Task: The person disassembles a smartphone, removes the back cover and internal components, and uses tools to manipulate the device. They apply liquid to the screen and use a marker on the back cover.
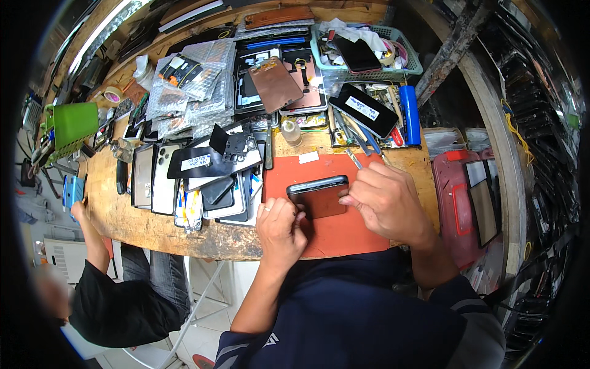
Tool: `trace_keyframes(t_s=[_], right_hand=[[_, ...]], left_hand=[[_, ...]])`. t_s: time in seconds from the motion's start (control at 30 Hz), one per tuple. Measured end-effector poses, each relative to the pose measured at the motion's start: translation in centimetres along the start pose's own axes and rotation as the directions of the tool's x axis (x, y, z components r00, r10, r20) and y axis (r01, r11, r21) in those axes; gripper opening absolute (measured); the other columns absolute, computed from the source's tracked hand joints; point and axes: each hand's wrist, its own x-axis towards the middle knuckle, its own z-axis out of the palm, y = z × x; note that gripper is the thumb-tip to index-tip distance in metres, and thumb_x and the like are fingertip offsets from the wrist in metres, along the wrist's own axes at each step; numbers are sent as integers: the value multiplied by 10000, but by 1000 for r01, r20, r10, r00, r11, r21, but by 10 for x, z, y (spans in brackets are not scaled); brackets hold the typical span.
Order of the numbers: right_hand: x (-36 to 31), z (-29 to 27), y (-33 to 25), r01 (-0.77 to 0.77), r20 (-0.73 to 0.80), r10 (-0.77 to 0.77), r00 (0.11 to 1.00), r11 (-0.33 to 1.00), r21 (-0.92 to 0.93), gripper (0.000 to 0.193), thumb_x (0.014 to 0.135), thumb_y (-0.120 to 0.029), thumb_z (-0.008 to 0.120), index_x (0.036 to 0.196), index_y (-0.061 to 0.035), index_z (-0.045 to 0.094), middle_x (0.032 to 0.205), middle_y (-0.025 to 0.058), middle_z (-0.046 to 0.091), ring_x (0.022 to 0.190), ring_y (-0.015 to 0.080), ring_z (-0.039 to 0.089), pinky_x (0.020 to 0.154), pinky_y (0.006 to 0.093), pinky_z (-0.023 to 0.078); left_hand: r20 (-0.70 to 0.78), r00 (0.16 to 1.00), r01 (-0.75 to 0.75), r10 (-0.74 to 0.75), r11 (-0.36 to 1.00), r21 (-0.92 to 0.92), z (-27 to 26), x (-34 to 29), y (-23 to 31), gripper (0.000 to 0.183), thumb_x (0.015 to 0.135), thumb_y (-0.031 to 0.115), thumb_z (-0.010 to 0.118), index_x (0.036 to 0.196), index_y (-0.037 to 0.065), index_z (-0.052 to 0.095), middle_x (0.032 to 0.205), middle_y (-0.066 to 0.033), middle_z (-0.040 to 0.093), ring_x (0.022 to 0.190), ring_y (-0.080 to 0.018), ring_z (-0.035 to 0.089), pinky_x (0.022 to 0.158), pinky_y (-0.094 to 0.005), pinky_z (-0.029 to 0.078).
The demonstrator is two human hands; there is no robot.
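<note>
A dark smartphone point(319, 200) is held up on edge over the orange mat point(344, 237), its glossy face reflecting the orange. My left hand point(280, 230) is closed on its left side, with the fingers curled and a ring showing. At its right edge my right hand point(387, 200) pinches with thumb and bent fingers. Just beyond the phone, a small white label point(308, 157) lies at the mat's far edge. A thin metal strip-like tool point(354, 158) rests near my right hand.
Left of the mat are stacked phones and parts point(224, 190). Bubble-wrapped parts point(190, 92), tablet panels point(275, 83) and a green basket point(399, 69) fill the back. A small bottle point(291, 132) stands beyond the mat. At far left another person's hand point(78, 210) holds a blue phone.
</note>
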Motion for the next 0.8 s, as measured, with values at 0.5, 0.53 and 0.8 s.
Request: trace_keyframes(t_s=[0.5,0.53,0.8], right_hand=[[-33,47,32,-79,-46,94,995,962,260,215,922,-89,806,827,-3,633,801,134,610,756,371,628,683,478,499],[-36,49,31,-89,-49,105,993,961,262,213,923,-86,805,830,-2,633,799,137,608,754,375,630,687,482,500],[-40,47,25,-99,-20,106,994,973,207,201,944,-126,795,847,-19,655,803,123,626,787,362,650,718,478,514]], left_hand=[[179,979,-133,100,974,182,-28,32,0,181,836,100,819,845,110,638,802,-40,596,838,-286,567,755,-441,403],[189,975,-148,113,972,182,-30,35,0,180,833,99,820,844,110,640,801,-39,595,838,-285,567,752,-441,403],[134,985,-121,105,986,114,-20,25,-8,204,794,46,834,835,81,637,821,-60,630,863,-293,612,786,-438,422]])
